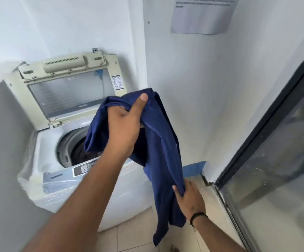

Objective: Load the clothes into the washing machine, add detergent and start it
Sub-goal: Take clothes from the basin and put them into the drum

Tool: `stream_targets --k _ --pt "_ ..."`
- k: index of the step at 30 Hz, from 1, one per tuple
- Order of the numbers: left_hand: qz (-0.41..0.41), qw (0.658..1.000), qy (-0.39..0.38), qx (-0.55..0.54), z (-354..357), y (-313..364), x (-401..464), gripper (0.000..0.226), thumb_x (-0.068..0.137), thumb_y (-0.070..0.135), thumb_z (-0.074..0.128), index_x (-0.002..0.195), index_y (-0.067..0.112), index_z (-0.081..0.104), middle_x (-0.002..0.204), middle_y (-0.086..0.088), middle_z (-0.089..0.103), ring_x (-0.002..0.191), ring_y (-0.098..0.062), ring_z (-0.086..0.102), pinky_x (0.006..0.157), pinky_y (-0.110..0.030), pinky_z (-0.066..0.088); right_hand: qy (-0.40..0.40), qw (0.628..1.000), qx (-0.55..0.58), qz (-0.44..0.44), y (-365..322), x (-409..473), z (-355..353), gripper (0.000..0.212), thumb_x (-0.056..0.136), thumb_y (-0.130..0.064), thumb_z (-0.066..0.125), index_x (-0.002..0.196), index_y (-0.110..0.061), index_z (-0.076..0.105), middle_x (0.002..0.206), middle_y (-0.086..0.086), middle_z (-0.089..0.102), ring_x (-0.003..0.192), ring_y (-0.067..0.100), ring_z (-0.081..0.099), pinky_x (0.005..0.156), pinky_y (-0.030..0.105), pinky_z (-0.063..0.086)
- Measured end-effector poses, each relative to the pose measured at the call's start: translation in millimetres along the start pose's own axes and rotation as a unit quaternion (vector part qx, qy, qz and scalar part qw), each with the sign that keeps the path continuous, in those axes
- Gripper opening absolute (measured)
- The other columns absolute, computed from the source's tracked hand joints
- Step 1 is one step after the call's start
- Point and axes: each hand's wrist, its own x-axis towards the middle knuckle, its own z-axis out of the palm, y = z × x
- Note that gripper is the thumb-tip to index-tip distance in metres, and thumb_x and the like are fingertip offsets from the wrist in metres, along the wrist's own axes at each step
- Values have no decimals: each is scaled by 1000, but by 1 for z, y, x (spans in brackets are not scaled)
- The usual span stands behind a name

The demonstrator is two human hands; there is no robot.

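A navy blue garment [163, 142] hangs in front of a white top-loading washing machine [45, 151]. My left hand [124, 124] grips its bunched upper part above the machine's right front corner. Lower down, my right hand [190, 196] pinches the garment's hanging edge. The machine's lid [67, 91] stands raised against the wall, and the drum opening [74, 148] shows dark clothes inside. A control panel [71, 172] under clear plastic film runs along the front edge.
The machine sits in a narrow corner between a grey panel [3, 160] on the left and white walls. A dark-framed glass door [278, 160] stands at the right. A paper notice [202, 15] is stuck on the wall. Tiled floor [134, 239] lies below.
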Motion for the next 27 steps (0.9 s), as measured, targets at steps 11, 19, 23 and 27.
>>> stream_targets --k 11,19,23,27 --pt "-19 960 -5 280 -113 -11 22 30 78 19 85 104 13 73 95 -1 76 90 -10 69 84 -40 56 63 975 184 -108 -146 126 -31 25 70 7 40 78 -3 62 70 11 62 66 27 52 61 27 35" --pt "-33 950 3 311 -148 -49 66 48 69 36 91 111 24 71 100 15 76 94 0 68 83 -20 52 37 871 312 -377 -367 139 -72 43 71 4 37 100 1 69 81 -2 67 84 7 60 69 29 49" --pt "8 932 104 348 -178 -66 122 40 84 25 79 59 6 54 51 -4 57 50 -7 41 49 -28 37 -198 844 268 -421 -416 139 -51 54 84 9 52 137 0 53 127 6 63 120 16 60 104 24 46" --pt "-14 944 178 276 -238 -89 167 36 82 22 76 56 11 53 49 10 53 51 -6 43 54 -32 38 -243 880 224 -340 -389 171 -24 46 91 -10 69 135 -15 57 110 5 73 90 18 74 78 24 57"
